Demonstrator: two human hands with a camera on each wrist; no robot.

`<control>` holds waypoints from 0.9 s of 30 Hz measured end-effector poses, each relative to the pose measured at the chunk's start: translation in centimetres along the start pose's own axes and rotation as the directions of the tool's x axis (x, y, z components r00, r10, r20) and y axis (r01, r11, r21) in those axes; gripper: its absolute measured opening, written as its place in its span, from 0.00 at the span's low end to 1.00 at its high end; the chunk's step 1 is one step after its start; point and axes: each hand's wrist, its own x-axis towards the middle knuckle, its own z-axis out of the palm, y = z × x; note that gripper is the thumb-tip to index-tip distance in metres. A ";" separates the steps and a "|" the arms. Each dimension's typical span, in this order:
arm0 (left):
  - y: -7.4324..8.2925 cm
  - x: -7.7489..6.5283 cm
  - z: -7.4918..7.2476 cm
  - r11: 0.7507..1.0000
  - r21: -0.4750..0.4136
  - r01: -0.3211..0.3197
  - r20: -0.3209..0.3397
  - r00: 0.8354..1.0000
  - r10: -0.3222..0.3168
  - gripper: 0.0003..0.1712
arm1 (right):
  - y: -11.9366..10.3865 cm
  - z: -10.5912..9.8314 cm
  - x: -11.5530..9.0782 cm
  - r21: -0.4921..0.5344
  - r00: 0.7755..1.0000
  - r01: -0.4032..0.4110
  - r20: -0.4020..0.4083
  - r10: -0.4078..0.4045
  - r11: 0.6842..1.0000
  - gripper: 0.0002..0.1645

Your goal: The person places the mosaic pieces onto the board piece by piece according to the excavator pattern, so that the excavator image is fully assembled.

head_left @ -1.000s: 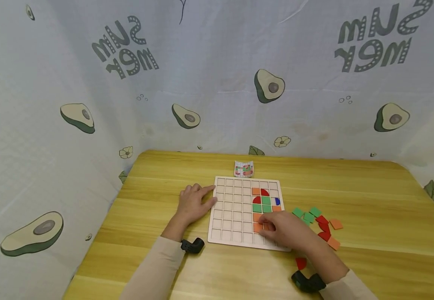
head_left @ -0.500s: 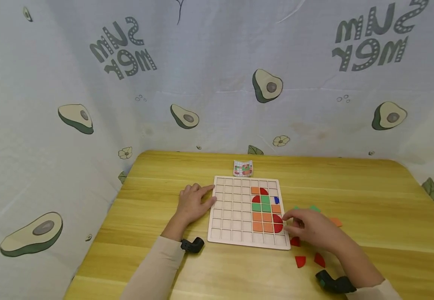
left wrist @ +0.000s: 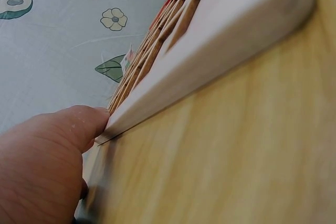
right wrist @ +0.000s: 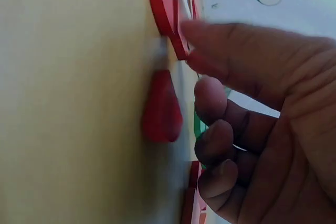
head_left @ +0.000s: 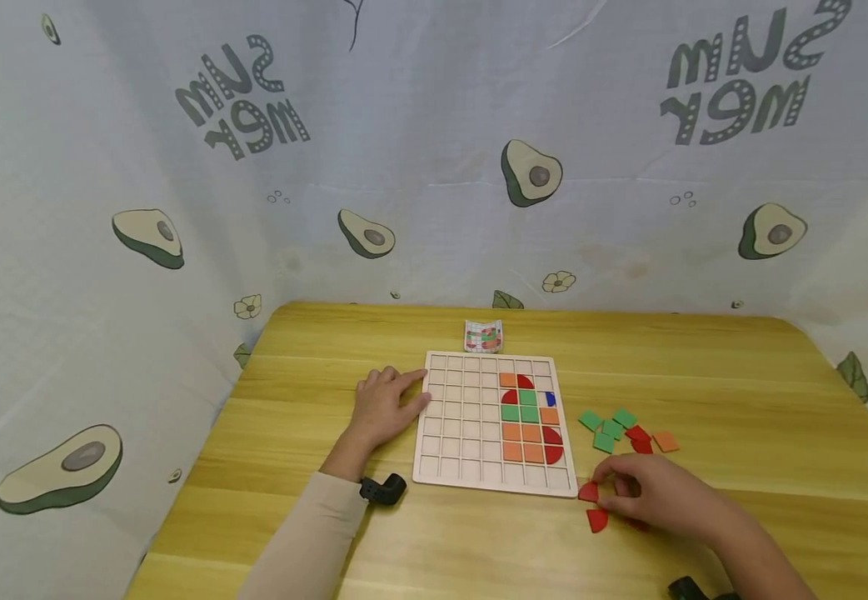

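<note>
A pale grid board lies on the table with orange, green and red tiles set in its right half. A small blue piece is among them. At the board's left edge rests my left hand, index finger and thumb touching the rim; the left wrist view shows one digit against it. My right hand is off the board's lower right corner, fingers loosely bent. Its thumb and index tips are right by a red quarter-circle tile. Another red quarter-circle tile lies just nearer me.
Beyond my right hand lie several green tiles, red tiles and an orange tile. A small curved pattern card stands behind the board. A printed curtain borders the table's far edge.
My right hand has moved from over the board's lower right to the loose red tiles beside it, uncovering orange and red tiles in the grid. My left hand stays at the rim.
</note>
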 end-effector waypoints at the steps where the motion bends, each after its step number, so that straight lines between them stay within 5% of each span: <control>1: 0.0 0.0 0.0 1.000 0.000 0.000 -0.001 1.000 0.000 0.28 | 0.1 0.1 -0.1 0.017 1.000 0.011 0.011 -0.011 1.000 0.16; 7: 0.0 0.1 0.1 1.000 0.000 0.000 -0.005 1.000 0.000 0.28 | -0.1 0.8 -0.6 0.036 0.999 0.047 0.011 -0.048 0.998 0.20; 17: -0.1 0.1 0.2 1.000 0.004 0.005 0.002 1.000 -0.005 0.29 | -1.2 2.0 -0.8 -0.149 0.997 -0.036 -0.076 0.025 0.988 0.25; 27: 0.0 0.0 0.0 1.000 0.003 0.009 0.014 1.000 -0.009 0.28 | -0.9 1.4 0.0 -0.218 0.957 -0.246 -0.211 0.200 0.945 0.26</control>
